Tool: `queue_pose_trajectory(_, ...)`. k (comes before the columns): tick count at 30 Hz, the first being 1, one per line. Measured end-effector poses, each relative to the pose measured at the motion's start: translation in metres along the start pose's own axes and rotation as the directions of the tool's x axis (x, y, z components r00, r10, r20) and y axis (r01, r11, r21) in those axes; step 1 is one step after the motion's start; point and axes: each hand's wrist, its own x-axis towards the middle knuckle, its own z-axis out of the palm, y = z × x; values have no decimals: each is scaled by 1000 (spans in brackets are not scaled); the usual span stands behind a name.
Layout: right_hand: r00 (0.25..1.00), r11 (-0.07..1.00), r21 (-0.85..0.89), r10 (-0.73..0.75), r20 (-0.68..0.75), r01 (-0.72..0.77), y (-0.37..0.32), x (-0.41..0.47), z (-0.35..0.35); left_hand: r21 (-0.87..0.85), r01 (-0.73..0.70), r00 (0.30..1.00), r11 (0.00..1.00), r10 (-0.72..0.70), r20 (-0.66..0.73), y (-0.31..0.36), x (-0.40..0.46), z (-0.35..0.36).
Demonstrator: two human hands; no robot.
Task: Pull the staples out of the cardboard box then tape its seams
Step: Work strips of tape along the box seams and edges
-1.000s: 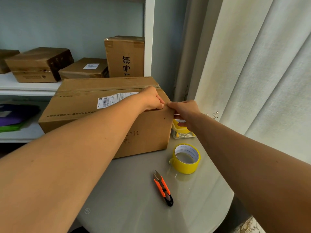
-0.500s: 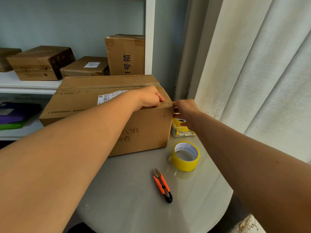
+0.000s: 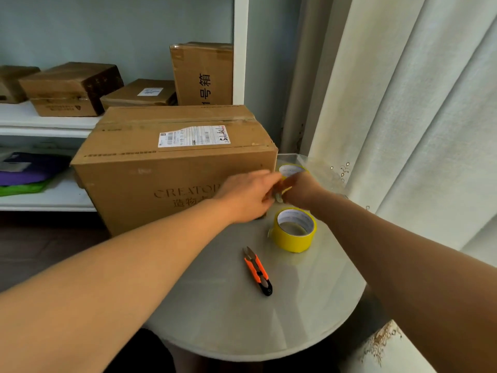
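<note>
cardboard box (image 3: 172,168) sits on the far left part of the round grey table (image 3: 242,319), its top flaps down and a white shipping label (image 3: 194,135) on the upper face. both hands meet just off the box's lower right corner. the left hand (image 3: 248,196) reaches across the box's front face, fingers pointing right toward the other hand, blurred, so i cannot tell whether it grips anything. the right hand (image 3: 302,191) has its fingers curled, and something small and yellow shows between the two hands, too blurred to name; whether the right hand holds it i cannot tell. behind the hands a second yellow tape roll (image 3: 290,170) peeks out beside the box. nearer, a yellow tape roll (image 3: 294,230) lies flat on the table, apart from the hands. orange snips (image 3: 257,270) lie closer still, blades pointing away. smaller boxes (image 3: 71,88) rest on the white shelf (image 3: 40,122) behind. a pale curtain (image 3: 416,117) hangs at right.
</note>
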Motion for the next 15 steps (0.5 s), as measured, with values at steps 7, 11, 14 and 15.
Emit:
queue_pose_trajectory(7,950,869,-468,-9,311,161,27,-3,33,-228,440,867,869,-345,359,-15,-6,63)
queue_pose_trajectory(11,960,902,-407,-26,279,142,39,0,39,-322,463,877,826,-374,302,-10,-8,84)
queue_pose_trajectory(14,961,921,-362,-41,272,142,39,-1,37,-405,462,886,789,-397,239,-7,-10,92)
queue_pose_trajectory(15,961,920,-364,-46,273,148,39,-2,37,-424,455,890,783,-399,219,-7,-10,94)
